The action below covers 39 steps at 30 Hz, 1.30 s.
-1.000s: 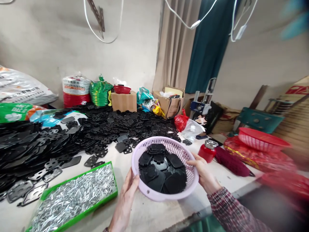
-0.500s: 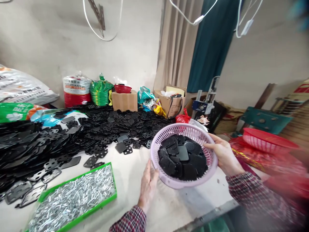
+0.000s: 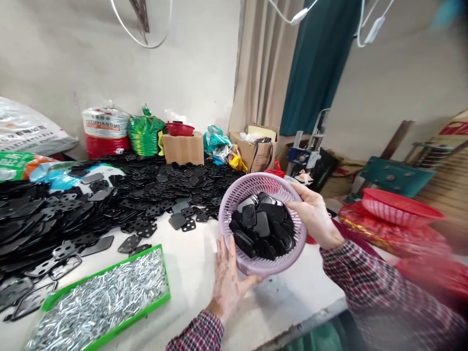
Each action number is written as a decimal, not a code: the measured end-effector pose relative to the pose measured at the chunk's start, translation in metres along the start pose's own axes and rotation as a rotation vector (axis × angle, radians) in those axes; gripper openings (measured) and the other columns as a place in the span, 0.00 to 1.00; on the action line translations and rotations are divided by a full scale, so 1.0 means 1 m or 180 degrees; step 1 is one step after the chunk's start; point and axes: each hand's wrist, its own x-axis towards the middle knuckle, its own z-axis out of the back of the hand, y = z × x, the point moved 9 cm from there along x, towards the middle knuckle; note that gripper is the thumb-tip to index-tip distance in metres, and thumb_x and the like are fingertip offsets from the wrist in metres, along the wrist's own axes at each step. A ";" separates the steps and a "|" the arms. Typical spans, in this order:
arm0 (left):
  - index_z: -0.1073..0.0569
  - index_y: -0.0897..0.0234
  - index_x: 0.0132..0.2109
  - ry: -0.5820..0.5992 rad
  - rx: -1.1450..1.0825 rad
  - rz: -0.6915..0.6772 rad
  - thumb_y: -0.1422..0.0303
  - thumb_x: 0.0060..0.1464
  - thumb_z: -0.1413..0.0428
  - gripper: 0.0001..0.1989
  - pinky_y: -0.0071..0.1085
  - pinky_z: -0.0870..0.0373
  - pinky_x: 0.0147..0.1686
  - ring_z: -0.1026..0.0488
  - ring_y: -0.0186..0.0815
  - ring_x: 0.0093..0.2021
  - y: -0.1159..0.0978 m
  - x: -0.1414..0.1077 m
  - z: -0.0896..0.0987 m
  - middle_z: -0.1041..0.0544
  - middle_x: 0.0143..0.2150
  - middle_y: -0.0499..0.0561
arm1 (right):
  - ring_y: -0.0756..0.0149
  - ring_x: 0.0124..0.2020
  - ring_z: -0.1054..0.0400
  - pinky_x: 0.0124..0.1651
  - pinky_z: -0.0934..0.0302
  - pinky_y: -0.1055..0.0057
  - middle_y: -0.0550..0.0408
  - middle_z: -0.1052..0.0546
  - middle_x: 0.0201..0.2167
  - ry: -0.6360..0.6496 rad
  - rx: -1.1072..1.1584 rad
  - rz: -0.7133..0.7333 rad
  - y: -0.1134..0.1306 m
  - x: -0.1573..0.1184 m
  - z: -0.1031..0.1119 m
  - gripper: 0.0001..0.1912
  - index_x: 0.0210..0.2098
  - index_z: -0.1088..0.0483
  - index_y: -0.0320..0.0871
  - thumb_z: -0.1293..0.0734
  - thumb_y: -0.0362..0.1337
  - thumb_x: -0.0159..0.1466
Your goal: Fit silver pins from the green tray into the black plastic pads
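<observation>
A pale purple slotted basket (image 3: 252, 269) holding black plastic pieces (image 3: 262, 224) is tilted above the white table (image 3: 190, 273). My right hand (image 3: 317, 215) grips its right rim, thumb over the inside edge. Against the lower left side of the basket rests my left hand (image 3: 227, 279), its fingers spread and the thumb stretched along the underside. Left of the hands, a green tray (image 3: 126, 325) full of small silvery metal pins (image 3: 109, 297) lies on the table.
A large heap of flat black plates (image 3: 146, 195) covers the left and back of the table. Behind stand sacks (image 3: 106, 131), a cardboard box (image 3: 183, 148) and an open carton (image 3: 256, 153). At the right are a red basket (image 3: 402, 207) and a teal metal machine (image 3: 397, 175).
The basket has tilted more and its pieces have shifted. My left hand has opened wider against its side. The whole view has moved slightly.
</observation>
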 end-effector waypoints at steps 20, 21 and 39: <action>0.58 0.72 0.70 -0.0269 0.0034 0.0313 0.52 0.55 0.46 0.47 0.43 0.65 0.68 0.69 0.46 0.72 0.020 0.001 0.006 0.61 0.74 0.64 | 0.58 0.45 0.28 0.51 0.33 0.62 0.54 0.23 0.48 0.0202 -0.0629 0.0566 0.016 0.003 -0.018 0.34 0.57 0.31 0.43 0.40 0.25 0.50; 0.57 0.72 0.70 -0.0232 0.0070 0.0320 0.51 0.56 0.47 0.46 0.43 0.65 0.68 0.69 0.46 0.72 0.020 0.001 0.004 0.60 0.74 0.63 | 0.57 0.46 0.28 0.52 0.34 0.61 0.55 0.23 0.48 0.0166 -0.0672 0.0599 0.016 0.004 -0.016 0.33 0.56 0.31 0.43 0.40 0.25 0.51; 0.61 0.64 0.71 0.0040 0.1282 -0.0041 0.51 0.51 0.42 0.51 0.52 0.61 0.66 0.72 0.50 0.71 0.010 0.000 -0.010 0.65 0.74 0.64 | 0.56 0.45 0.25 0.54 0.32 0.58 0.58 0.21 0.48 -0.0058 -0.1430 0.1365 0.044 -0.003 -0.009 0.31 0.53 0.28 0.49 0.40 0.23 0.53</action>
